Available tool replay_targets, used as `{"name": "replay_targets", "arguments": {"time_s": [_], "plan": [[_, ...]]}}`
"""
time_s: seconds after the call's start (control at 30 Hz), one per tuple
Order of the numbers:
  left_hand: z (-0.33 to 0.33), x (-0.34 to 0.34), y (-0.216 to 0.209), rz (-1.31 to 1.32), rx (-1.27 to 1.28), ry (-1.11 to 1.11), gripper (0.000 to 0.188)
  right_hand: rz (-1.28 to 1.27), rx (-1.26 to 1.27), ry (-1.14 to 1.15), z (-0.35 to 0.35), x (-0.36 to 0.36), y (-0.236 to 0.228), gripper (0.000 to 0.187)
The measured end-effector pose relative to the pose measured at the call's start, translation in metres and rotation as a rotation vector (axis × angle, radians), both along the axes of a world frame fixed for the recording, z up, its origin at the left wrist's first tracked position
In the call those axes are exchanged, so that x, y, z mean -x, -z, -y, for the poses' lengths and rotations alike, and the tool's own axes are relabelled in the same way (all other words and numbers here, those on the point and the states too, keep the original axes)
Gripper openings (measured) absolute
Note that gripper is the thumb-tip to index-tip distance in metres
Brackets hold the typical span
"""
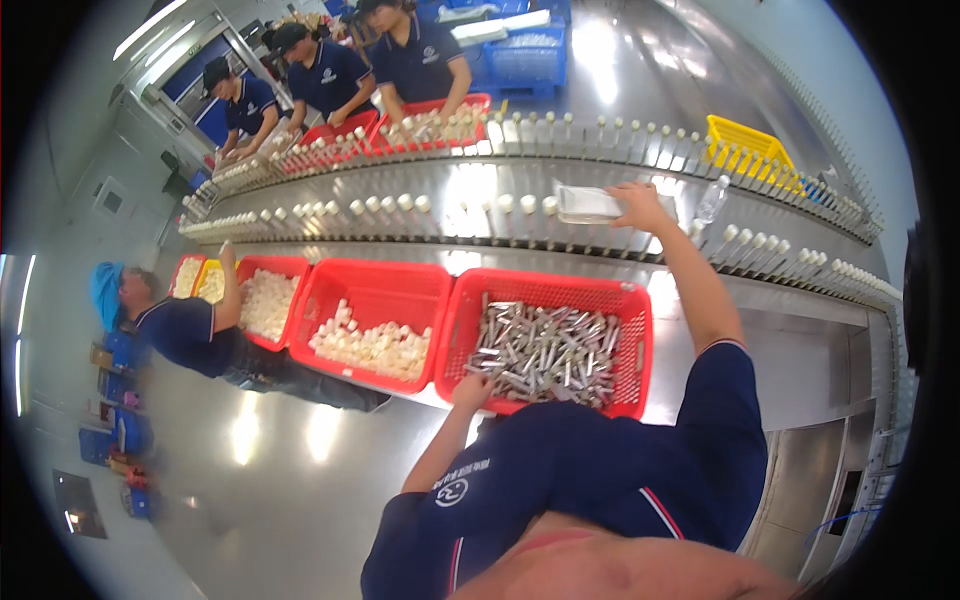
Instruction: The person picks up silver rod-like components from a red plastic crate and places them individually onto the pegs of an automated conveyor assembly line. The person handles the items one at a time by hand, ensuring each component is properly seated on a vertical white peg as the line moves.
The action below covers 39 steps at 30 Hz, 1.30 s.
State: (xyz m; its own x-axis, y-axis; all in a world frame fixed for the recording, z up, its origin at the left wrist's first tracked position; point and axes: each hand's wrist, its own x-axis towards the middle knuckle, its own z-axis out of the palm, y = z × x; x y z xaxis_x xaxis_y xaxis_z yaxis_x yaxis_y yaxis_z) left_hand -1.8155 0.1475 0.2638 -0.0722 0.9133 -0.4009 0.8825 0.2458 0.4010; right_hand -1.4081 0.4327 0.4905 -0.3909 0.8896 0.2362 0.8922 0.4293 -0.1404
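My right hand [640, 207] reaches far forward over the steel conveyor. Its fingers and thumb lie around the right end of a flat white packet [585, 204] with a clear, shiny wrapping. Close to my body, my left hand [472, 390] is closed at the near left corner of a red basket [640, 345]; whether it grips the rim or a small piece is hidden. Many silvery metal tubes [545, 350] lie jumbled in that basket. On the line, upright pins with white round tops [528, 204] stand on both sides of the packet.
A clear plastic bottle [712, 200] stands right of my right hand. Left of the tubes, a second red basket [370, 285] holds white caps [375, 348]. A co-worker in a blue cap [185, 320] works farther left. Several people work across the line, near a yellow crate [745, 145] and blue crates [525, 65].
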Motion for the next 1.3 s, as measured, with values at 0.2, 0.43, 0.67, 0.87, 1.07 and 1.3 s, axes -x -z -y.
{"name": "replay_targets", "arguments": {"time_s": [0.2, 0.43, 0.67, 0.87, 1.07, 1.3], "plan": [[-0.015, 0.108, -0.021, 1.093, -0.330, -0.388, 0.016, -0.011, 0.074, 0.091, -0.022, 0.092, -0.030, 0.080], [-0.125, 0.199, -0.084, 1.229, -0.323, -0.163, 0.013, 0.002, 0.022, 0.088, -0.073, 0.202, -0.009, 0.081], [-0.219, 0.297, -0.140, 1.039, 0.359, 0.641, 0.038, -0.089, 0.028, 0.144, -0.101, 0.314, -0.021, 0.079], [-0.324, 0.315, -0.187, 0.694, -0.168, 1.019, 0.044, -0.005, 0.064, 0.161, -0.129, 0.377, 0.004, 0.079], [-0.434, 0.253, -0.258, -0.034, -1.245, 0.934, 0.082, -0.063, -0.018, 0.034, -0.133, 0.456, -0.013, 0.072], [-0.487, 0.235, -0.230, -0.006, -0.920, 1.091, 0.089, -0.087, -0.265, 0.118, -0.097, 0.460, 0.026, 0.068]]}}
